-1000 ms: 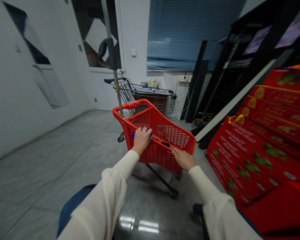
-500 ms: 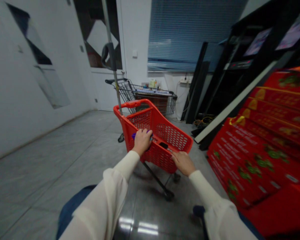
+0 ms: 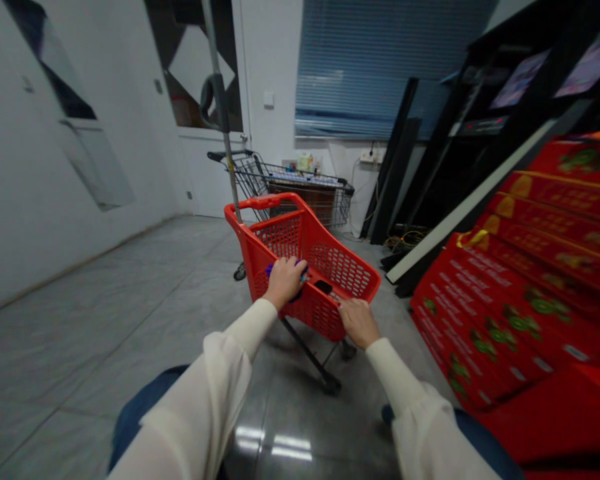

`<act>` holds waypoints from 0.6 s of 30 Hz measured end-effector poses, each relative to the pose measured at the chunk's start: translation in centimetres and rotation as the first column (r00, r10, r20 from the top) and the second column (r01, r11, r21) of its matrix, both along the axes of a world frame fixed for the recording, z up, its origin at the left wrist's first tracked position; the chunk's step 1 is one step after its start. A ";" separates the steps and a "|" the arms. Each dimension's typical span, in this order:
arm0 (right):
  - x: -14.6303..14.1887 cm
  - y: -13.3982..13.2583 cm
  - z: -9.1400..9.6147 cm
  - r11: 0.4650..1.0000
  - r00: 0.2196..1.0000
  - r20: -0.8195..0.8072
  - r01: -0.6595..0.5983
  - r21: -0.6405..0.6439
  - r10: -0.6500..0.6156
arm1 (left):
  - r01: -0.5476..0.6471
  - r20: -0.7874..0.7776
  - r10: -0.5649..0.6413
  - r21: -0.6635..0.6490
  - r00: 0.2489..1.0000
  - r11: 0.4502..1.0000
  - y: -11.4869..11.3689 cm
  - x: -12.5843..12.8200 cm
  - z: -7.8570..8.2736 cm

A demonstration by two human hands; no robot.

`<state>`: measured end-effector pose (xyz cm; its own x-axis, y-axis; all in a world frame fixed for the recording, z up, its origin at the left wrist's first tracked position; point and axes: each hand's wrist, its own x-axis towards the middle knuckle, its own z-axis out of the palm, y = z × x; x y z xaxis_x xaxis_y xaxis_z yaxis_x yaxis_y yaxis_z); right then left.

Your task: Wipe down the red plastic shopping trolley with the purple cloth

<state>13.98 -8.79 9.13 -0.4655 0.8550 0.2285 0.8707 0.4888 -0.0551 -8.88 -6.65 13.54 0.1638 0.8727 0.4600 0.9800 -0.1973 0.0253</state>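
Note:
A red plastic shopping cart (image 3: 347, 270) stands at an angle in front of me, with a slotted basket on dark legs and casters. At its near side rim, the fingers of my left hand (image 3: 284, 280) are closed round a small purple object (image 3: 269, 269), mostly hidden under the palm. My right hand (image 3: 359, 321) grips the cart's front near corner, its fingers curled over the rim. Inside the basket, between both hands, lies a flat black rectangular item (image 3: 323, 287).
Behind the red cart is a black wire cart (image 3: 340, 200) loaded with goods. A metal pole with a grey handle (image 3: 215, 103) rises by the red cart's push bar. Stacked red printed boxes (image 3: 510, 313) stand close on the right, near leaning dark panels (image 3: 397, 173). A white wall (image 3: 20, 220) runs along the left.
The red cart's front end and my right hand have shifted slightly left in view. Both hands keep their grips. More of the black item in the basket shows.

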 end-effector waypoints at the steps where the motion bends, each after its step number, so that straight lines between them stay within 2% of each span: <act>1: -0.2 -0.1 -0.1 1.000 1.000 0.005 0.011 0.013 -0.011 | -0.046 0.012 0.046 0.011 0.999 0.999 0.3 -0.5 0.1; 3: -0.7 -0.3 -0.1 0.999 0.999 0.005 0.036 0.032 -0.037 | -0.121 0.054 0.119 0.027 0.991 0.992 0.4 -0.6 -0.2; 5: -1.0 -0.5 -0.1 0.997 0.998 0.006 0.063 0.036 -0.063 | -0.146 0.102 0.142 0.033 0.985 0.989 0.0 0.5 -0.9; 8: -1.3 -0.8 0.0 0.994 0.995 0.020 0.099 0.041 -0.100 | -0.086 0.155 0.080 0.032 0.985 0.996 -1.0 2.8 -2.0; 11: -1.7 -1.7 0.0 0.990 0.991 0.021 0.127 0.057 -0.129 | -0.020 0.183 0.014 0.031 0.983 0.999 -1.7 3.6 -2.5; 14: -2.0 -3.1 -0.1 0.991 0.993 0.018 0.118 0.055 -0.119 | 0.055 0.171 -0.058 0.023 0.983 0.998 -1.9 2.4 -2.5; 18: -0.9 -3.9 -0.2 0.997 0.999 -0.050 0.016 0.074 -0.013 | 0.100 0.153 -0.100 0.012 0.983 0.995 -1.7 -0.2 -2.0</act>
<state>13.05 -12.68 8.88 -0.4397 0.8414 0.3142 0.8748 0.4805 -0.0624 -9.05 -8.30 11.55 0.1776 0.8532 0.4904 0.9401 -0.2945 0.1720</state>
